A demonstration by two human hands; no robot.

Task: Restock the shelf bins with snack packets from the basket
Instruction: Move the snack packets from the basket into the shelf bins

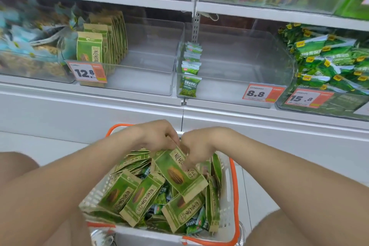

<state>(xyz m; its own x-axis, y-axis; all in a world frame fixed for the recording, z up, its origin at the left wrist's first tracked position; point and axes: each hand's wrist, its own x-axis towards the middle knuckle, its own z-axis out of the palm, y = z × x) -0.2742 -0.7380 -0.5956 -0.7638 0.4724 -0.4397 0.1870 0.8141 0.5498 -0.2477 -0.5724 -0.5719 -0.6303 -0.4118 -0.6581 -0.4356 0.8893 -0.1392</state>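
Note:
A white basket (229,189) with orange handles sits low in the middle, full of green-and-tan sunflower seed packets and small green pea packets. Both hands are inside its far end. My left hand (157,136) and my right hand (195,149) together grip the top edge of one green seed packet (179,173), which lies tilted above the pile. On the shelf, the clear bin (143,60) priced 12.8 holds a row of upright seed packets (99,46) at its left side. The bin (239,60) priced 8.8 holds a short row of small green pea packets (190,66) at its left.
A bin of green packets (327,62) priced 15.8 stands at the right, and a bin of blue-wrapped snacks (26,42) at the left. An upper shelf carries more bins. White shelf base and pale floor lie behind the basket. My knees frame the basket on both sides.

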